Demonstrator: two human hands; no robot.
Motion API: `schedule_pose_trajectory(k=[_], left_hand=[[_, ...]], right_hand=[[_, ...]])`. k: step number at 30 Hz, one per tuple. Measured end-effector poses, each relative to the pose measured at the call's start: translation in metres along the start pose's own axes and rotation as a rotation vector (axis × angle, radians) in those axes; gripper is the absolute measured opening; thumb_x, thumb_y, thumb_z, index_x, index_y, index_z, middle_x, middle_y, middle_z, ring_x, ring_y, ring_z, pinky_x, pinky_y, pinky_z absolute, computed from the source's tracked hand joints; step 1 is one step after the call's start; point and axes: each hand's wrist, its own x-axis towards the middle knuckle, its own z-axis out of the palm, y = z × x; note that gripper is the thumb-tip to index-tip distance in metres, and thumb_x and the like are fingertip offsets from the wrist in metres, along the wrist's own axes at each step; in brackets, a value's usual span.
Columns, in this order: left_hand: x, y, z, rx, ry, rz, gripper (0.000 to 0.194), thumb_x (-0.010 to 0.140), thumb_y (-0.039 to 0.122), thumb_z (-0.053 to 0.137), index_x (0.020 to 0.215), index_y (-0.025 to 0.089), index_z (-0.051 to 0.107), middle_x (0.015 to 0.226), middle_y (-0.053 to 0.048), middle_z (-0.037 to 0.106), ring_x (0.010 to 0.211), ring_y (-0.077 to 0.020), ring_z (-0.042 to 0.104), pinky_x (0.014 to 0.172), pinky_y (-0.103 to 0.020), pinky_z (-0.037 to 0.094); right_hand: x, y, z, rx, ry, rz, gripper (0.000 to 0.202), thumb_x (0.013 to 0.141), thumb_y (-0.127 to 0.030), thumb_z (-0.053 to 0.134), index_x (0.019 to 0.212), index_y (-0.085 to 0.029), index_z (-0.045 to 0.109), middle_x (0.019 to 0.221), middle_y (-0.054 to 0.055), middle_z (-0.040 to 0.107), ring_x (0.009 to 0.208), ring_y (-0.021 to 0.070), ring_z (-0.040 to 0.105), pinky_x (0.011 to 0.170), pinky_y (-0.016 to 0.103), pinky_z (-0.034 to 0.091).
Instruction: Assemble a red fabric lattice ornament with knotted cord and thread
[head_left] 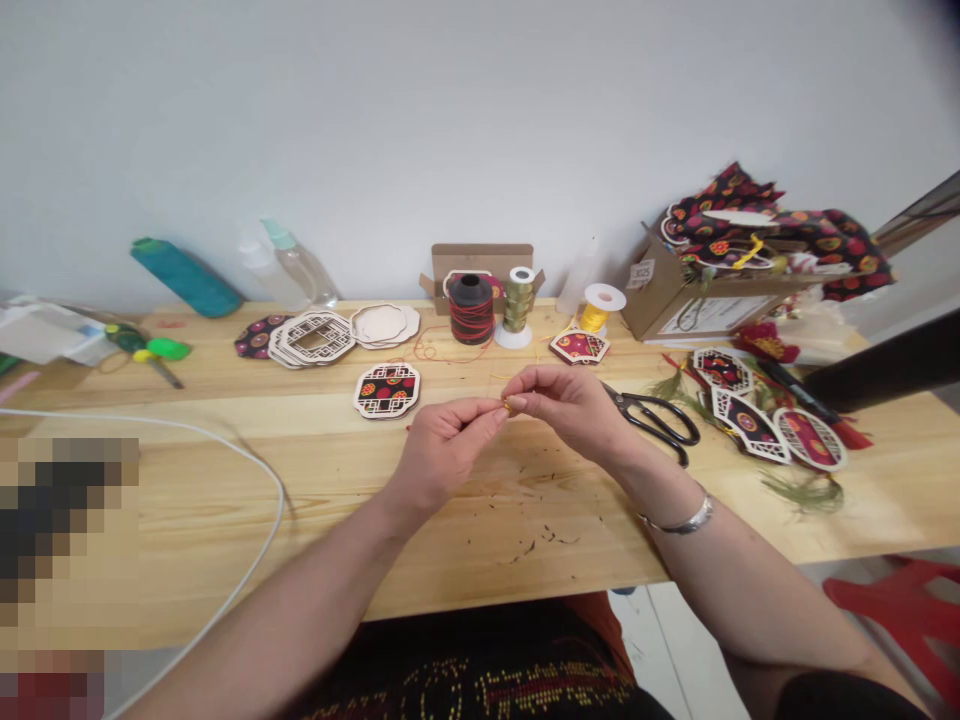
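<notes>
Over the middle of the table my left hand (448, 448) and my right hand (574, 408) meet, thumbs and fingertips pinched together. Between the fingertips shows a small bit of yellow cord (508, 405); most of it is hidden by the fingers. Just right of my right hand lie scissors with black handles (660, 418), their blades partly covered by the hand. Left of my left hand rests an octagonal fretwork piece with patterned cloth (387, 390). Behind the hands stand a spool of dark red cord (472, 312), a spool of olive-gold thread (518, 305) and a yellow cord spool (597, 312).
Stacked wooden frames (311, 340), spray bottles (300, 262) and a teal thread cone (186, 278) line the back left. A cardboard box (690, 300) heaped with patterned cloth stands right, near several finished ornaments (810, 438). A white cable (279, 490) crosses the left side.
</notes>
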Motion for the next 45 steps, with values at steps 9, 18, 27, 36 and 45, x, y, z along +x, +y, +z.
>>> schedule_pose_trajectory(k=[9, 18, 27, 36, 45], left_hand=[[-0.0004, 0.0019, 0.0005, -0.013, -0.003, -0.015, 0.020, 0.079, 0.028, 0.065, 0.090, 0.019, 0.080, 0.050, 0.005, 0.052, 0.048, -0.0069, 0.036, 0.053, -0.023, 0.038], [0.0004, 0.0029, 0.0006, -0.040, 0.026, -0.023, 0.019, 0.078, 0.030, 0.067, 0.086, 0.019, 0.080, 0.050, 0.005, 0.053, 0.049, -0.0077, 0.040, 0.056, -0.024, 0.043], [0.0005, -0.0001, 0.0011, -0.037, 0.069, -0.037, 0.019, 0.079, 0.031, 0.068, 0.087, 0.018, 0.079, 0.052, 0.002, 0.058, 0.052, -0.0100, 0.048, 0.057, -0.025, 0.044], [0.0002, 0.0013, 0.0009, -0.030, 0.078, -0.043, 0.019, 0.078, 0.031, 0.068, 0.087, 0.018, 0.079, 0.052, 0.001, 0.060, 0.055, -0.0114, 0.053, 0.056, -0.025, 0.044], [-0.0003, 0.0023, 0.0012, -0.009, 0.056, -0.032, 0.018, 0.079, 0.028, 0.068, 0.089, 0.019, 0.080, 0.054, 0.001, 0.061, 0.054, -0.0106, 0.051, 0.055, -0.024, 0.043]], right_hand=[[0.0009, -0.0017, -0.0016, -0.048, -0.061, 0.017, 0.016, 0.076, -0.031, 0.068, 0.073, -0.016, 0.063, 0.067, -0.002, 0.060, 0.063, 0.0094, 0.050, 0.062, 0.025, 0.040], [0.0010, 0.0033, -0.0016, -0.041, -0.004, 0.010, 0.021, 0.077, -0.036, 0.067, 0.073, -0.016, 0.063, 0.067, -0.002, 0.059, 0.064, 0.0101, 0.049, 0.063, 0.025, 0.038], [0.0009, 0.0043, -0.0002, -0.054, 0.035, -0.003, 0.020, 0.077, -0.036, 0.066, 0.072, -0.017, 0.064, 0.065, -0.003, 0.057, 0.061, 0.0094, 0.045, 0.060, 0.025, 0.037], [0.0015, 0.0008, -0.0010, -0.017, 0.083, 0.015, 0.026, 0.082, -0.041, 0.062, 0.076, -0.016, 0.068, 0.069, 0.000, 0.063, 0.063, 0.0098, 0.050, 0.063, 0.026, 0.040], [0.0005, 0.0013, 0.0014, -0.003, 0.065, -0.001, 0.026, 0.070, -0.040, 0.077, 0.071, -0.016, 0.066, 0.067, 0.000, 0.064, 0.064, 0.0114, 0.055, 0.063, 0.027, 0.045]])
